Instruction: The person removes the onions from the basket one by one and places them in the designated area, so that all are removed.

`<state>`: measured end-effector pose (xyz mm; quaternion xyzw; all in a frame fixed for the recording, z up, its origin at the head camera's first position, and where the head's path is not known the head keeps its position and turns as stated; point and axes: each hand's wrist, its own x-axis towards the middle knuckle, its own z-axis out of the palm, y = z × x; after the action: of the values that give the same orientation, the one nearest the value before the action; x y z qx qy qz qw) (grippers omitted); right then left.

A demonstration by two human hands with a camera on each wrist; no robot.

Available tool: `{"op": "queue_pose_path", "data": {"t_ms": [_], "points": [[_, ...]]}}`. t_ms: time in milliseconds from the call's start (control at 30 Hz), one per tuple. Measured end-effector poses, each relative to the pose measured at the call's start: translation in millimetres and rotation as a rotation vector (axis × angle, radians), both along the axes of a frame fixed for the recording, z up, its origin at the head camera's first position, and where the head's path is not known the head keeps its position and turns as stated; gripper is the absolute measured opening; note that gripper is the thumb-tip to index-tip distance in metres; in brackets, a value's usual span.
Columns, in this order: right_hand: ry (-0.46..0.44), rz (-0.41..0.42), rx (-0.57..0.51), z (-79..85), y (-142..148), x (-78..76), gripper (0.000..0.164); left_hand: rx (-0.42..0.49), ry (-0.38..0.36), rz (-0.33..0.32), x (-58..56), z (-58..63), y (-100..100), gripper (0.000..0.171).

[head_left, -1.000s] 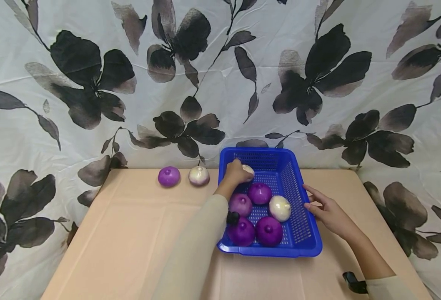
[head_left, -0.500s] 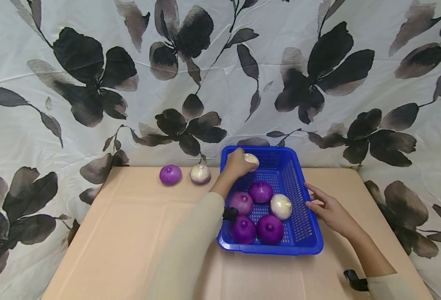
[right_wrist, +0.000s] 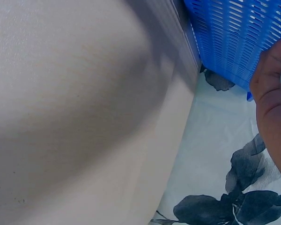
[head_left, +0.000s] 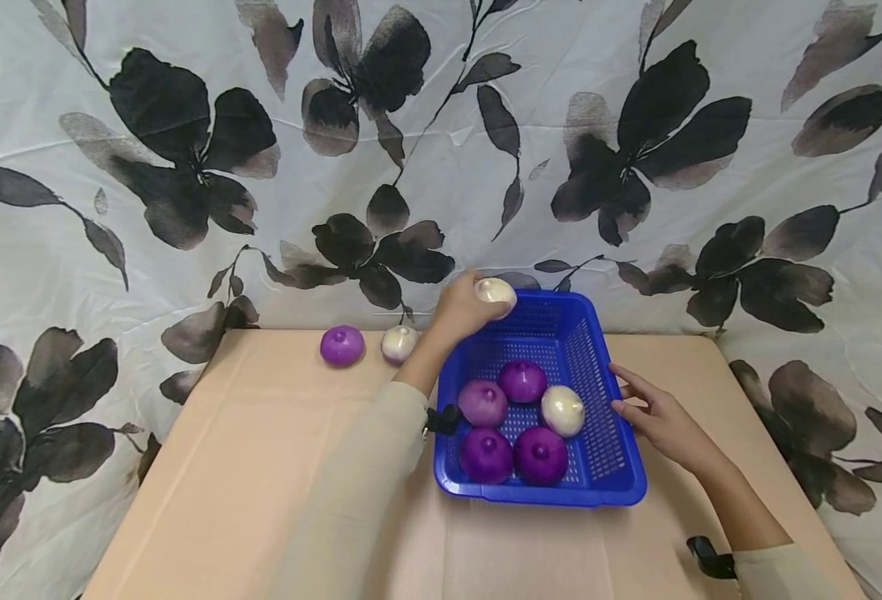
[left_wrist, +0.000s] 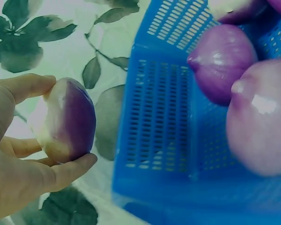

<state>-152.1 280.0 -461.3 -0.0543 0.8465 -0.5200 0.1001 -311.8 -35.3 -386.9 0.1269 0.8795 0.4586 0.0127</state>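
Note:
In the head view my left hand (head_left: 458, 315) holds a white-and-purple onion (head_left: 497, 292) over the back left corner of a blue plastic basket (head_left: 542, 495). The left wrist view shows thumb and fingers gripping that onion (left_wrist: 70, 119) from opposite sides, beside the basket's slotted wall (left_wrist: 154, 173). My right hand (head_left: 664, 423) grips the basket's right rim; in the right wrist view its curled fingers (right_wrist: 269, 77) are at the slotted side. Inside the basket lie several purple onions, among them a dark one (head_left: 541, 456), and a white onion (head_left: 563, 411).
To the basket's left, at the table's back edge, sit a purple onion (head_left: 342, 346) and a whitish onion (head_left: 399, 343), the latter partly behind the left forearm. A floral cloth (head_left: 531, 150) hangs behind the tan table (head_left: 261, 450).
My left hand has lifted the white-and-purple onion from inside the basket, up and back to the rim's far left corner. The right hand has stayed at the right rim.

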Motion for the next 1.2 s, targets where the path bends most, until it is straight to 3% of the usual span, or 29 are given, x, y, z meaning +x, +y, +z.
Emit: {"op": "queue_pose_path", "data": {"t_ms": [167,333,500,633,933,1200], "points": [[0.007,-0.002,0.001,1.9,1,-0.5,0.067,0.028,0.008,0.000,4.1,10.3,-15,0.070],[0.008,0.000,0.004,1.6,2,-0.1,0.067,0.065,0.007,0.028,9.8,8.5,-33,0.074],[0.011,-0.003,0.005,0.7,2,0.9,0.067,0.044,0.032,0.073,15.1,7.2,-57,0.075],[0.015,-0.005,0.004,-0.6,2,2.6,0.067,-0.016,0.069,0.123,19.1,6.3,-81,0.076],[0.010,-0.002,-0.017,-5.7,2,4.5,0.067,-0.042,0.111,0.185,33.8,0.5,-144,0.077],[0.026,0.006,-0.031,-4.3,1,2.5,0.065,-0.068,0.162,0.239,36.4,-9.0,-193,0.074]]}}
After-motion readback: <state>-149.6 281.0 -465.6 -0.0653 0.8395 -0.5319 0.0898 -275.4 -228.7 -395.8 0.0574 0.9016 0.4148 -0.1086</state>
